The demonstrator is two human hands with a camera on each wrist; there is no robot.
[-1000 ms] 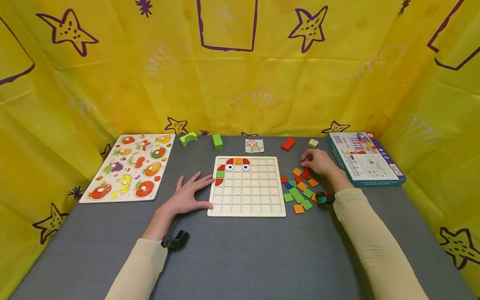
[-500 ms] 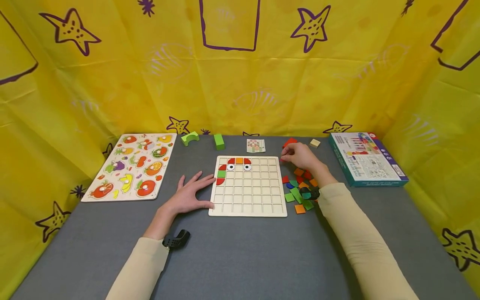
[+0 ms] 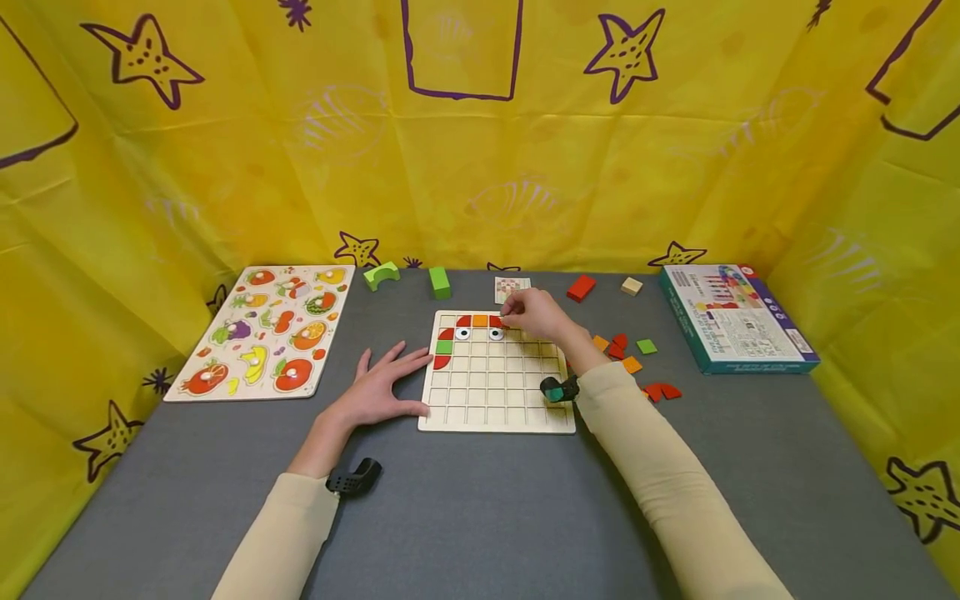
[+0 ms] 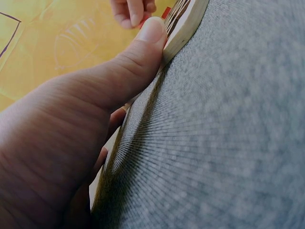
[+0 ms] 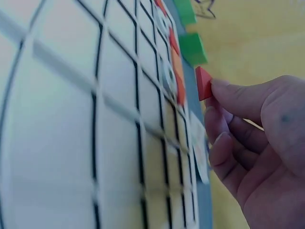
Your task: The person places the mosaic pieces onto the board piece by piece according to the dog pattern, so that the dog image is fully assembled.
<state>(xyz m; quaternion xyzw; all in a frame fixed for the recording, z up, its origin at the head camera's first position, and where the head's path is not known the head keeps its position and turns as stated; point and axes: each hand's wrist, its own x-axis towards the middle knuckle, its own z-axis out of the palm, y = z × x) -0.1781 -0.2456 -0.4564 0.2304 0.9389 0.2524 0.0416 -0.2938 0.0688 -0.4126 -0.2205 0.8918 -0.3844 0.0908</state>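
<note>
From where I watch, I take the grid board (image 3: pixel 497 372) as my landmark on the grey surface (image 3: pixel 480 500). Far to its left lies the fruit puzzle board (image 3: pixel 262 332), and behind the grid board's left corner stand 2 green blocks: an arch (image 3: pixel 381 275) and an upright block (image 3: pixel 439 282). My left hand (image 3: pixel 377 390) lies flat and relaxed against the grid board's left edge, fingers spread and gripping nothing; in the left wrist view its thumb (image 4: pixel 143 45) presses on the board's rim. The board's upper-left corner carries red, orange and green tiles and 2 eye tiles. My right hand (image 3: pixel 534 316) is over the board's top row, just right of those tiles, pinching a small red tile (image 5: pixel 203 82) between thumb and fingertips; the right wrist view shows the tile held just off the board, not yet seated. Behind the board's top edge lies a pattern card (image 3: pixel 512 289). To the board's right sit loose tiles (image 3: pixel 628 356), with a red block (image 3: pixel 581 288) and a beige cube (image 3: pixel 632 286) further back. Farthest right of the board lies the game box (image 3: pixel 737 317).
</note>
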